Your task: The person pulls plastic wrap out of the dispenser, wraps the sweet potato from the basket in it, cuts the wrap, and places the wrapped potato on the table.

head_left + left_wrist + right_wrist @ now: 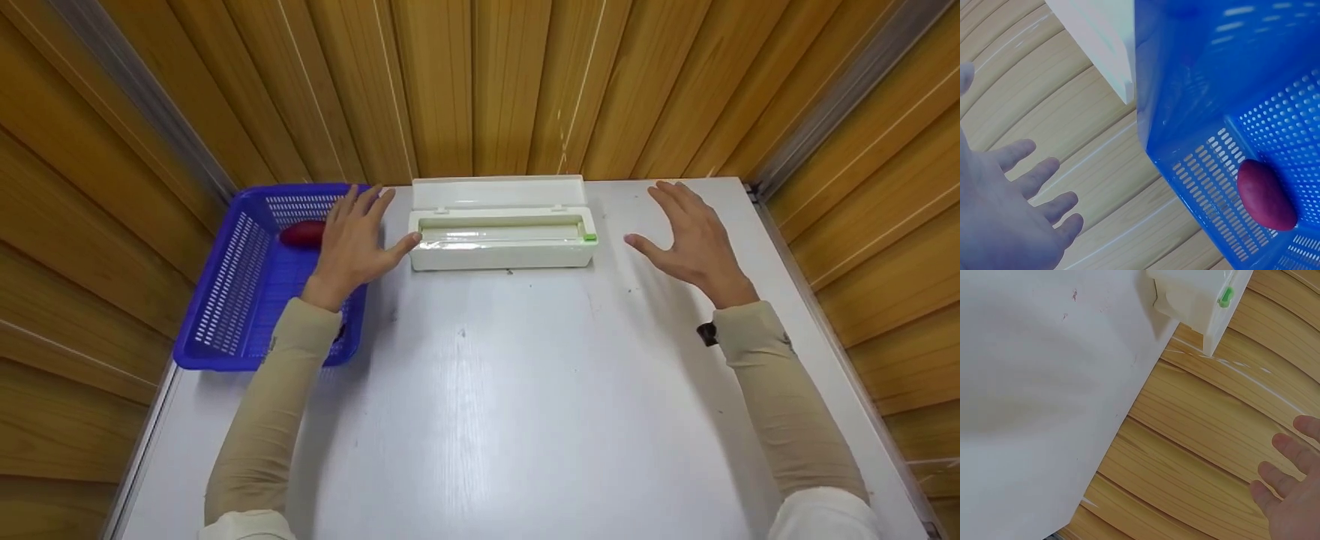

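Observation:
My left hand hovers at the right side of a blue plastic basket, fingers spread and holding nothing. Inside the basket lies a smooth, dark red, oblong thing that looks like a sweet potato; in the head view the hand partly covers it. A white cling film dispenser stands at the back middle of the table, lid raised, with a green slider at its right end. To the right of the dispenser, my right hand is held with fingers apart, touching nothing.
The white table carries the basket and the dispenser. Wood-patterned walls rise behind and on both sides. A small black piece sticks out at the right cuff.

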The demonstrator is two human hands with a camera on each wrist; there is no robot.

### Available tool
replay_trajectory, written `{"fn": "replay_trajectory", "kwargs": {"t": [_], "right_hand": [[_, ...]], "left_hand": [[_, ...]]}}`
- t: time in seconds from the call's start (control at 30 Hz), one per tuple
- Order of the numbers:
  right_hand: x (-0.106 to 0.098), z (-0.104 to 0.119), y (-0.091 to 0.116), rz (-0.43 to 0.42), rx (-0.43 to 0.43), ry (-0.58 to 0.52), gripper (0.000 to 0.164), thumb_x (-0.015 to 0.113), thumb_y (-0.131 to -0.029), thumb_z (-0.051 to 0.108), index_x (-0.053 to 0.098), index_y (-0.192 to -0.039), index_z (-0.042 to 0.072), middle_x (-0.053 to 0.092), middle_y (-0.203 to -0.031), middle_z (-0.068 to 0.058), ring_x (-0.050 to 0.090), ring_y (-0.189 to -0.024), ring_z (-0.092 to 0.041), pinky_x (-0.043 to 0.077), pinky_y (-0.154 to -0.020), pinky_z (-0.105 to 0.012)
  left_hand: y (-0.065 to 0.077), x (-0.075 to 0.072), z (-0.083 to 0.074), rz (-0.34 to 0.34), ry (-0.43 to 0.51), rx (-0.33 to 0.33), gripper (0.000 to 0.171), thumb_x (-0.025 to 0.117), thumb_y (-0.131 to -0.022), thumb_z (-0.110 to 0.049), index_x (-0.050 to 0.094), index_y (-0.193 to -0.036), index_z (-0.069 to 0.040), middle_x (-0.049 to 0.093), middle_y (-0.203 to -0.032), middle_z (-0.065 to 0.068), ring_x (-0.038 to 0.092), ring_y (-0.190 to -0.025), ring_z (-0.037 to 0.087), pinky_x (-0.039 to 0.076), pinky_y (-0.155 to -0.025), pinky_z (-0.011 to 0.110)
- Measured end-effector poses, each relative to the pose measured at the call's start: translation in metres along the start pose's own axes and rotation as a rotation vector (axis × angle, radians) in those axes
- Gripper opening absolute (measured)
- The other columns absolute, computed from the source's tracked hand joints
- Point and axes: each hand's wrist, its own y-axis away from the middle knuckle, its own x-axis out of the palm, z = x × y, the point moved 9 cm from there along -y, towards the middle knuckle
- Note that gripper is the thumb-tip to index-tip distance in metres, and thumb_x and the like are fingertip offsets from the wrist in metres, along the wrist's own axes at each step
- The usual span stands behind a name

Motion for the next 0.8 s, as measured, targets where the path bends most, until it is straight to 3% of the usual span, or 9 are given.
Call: {"fn": "replay_trajectory", "kwargs": {"t": [0.8], "right_hand": [[0.018, 0.029, 0.002, -0.058, -0.096, -0.024, 0.079, 0.079, -0.092, 0.049, 0.055, -0.153, 0.004, 0.052, -0.159, -0.020, 0.043, -0.151, -0.042, 0.037, -0.119, -0.067]], "left_hand": [[0.000, 0.016, -0.030, -0.009, 0.048, 0.063, 0.082, 0.063, -0.097, -0.060, 0.048, -0.160, -0.009, 0.047, -0.164, 0.020, 0.032, -0.157, 0.050, 0.020, -0.129, 0.065]]}}
